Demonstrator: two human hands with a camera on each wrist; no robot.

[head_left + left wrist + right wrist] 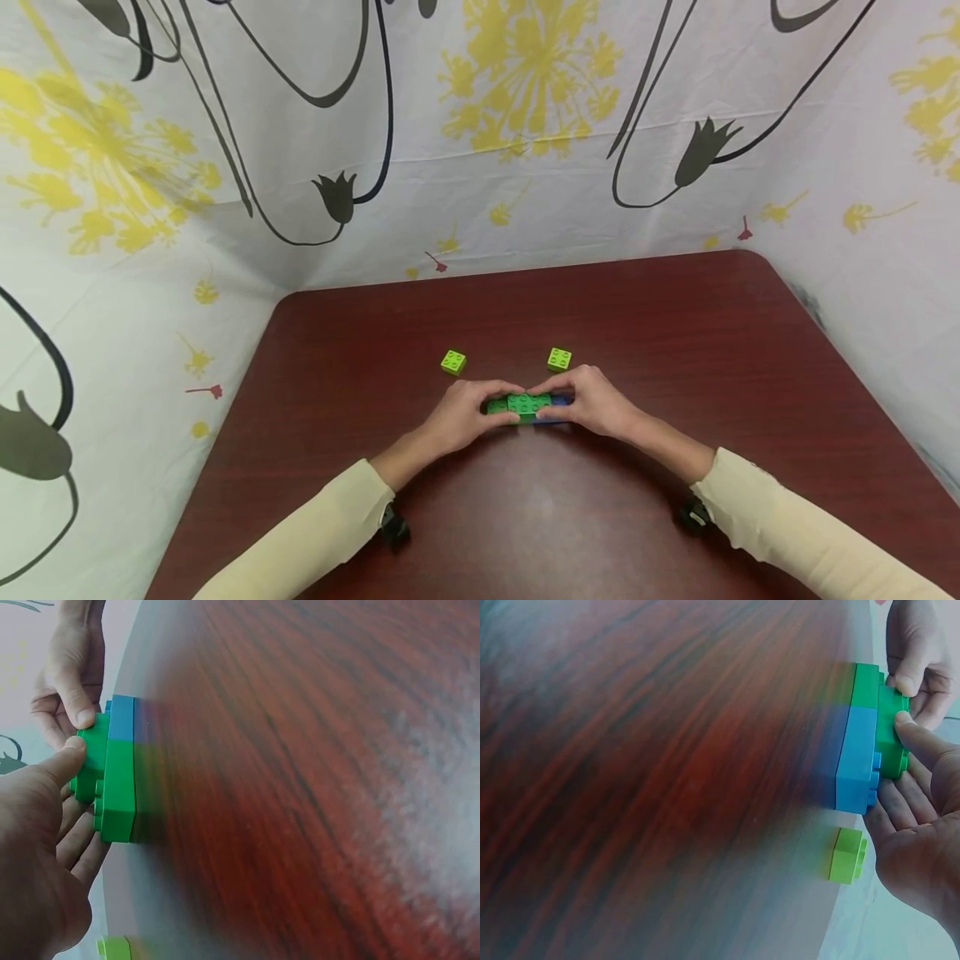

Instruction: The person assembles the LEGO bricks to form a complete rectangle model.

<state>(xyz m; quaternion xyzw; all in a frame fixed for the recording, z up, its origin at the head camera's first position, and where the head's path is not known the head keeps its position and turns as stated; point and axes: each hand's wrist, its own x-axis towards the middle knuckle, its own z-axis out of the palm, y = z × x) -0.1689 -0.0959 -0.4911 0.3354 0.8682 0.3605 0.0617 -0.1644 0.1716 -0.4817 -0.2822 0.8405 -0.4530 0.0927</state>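
Observation:
A green toy building brick (pixel 528 404) sits on top of a second green brick (pixel 118 787) and a blue brick (pixel 856 765), which lie end to end on the table. It bridges the line where those two meet. My left hand (pixel 459 414) pinches the upper brick from the left, thumb on its near side and fingers behind. From the other side my right hand (pixel 598 406) pinches the same brick, its thumb close to the left thumb. Studs of the lower green and blue bricks show at the outer ends. The fingers hide part of the far side.
Two small lime-green bricks stand farther back, one lime brick (pixel 453 362) at the left and another lime brick (pixel 559 359) at the right. The dark red-brown table (pixel 525 517) has rounded far corners. A patterned white cloth (pixel 480 208) hangs behind it.

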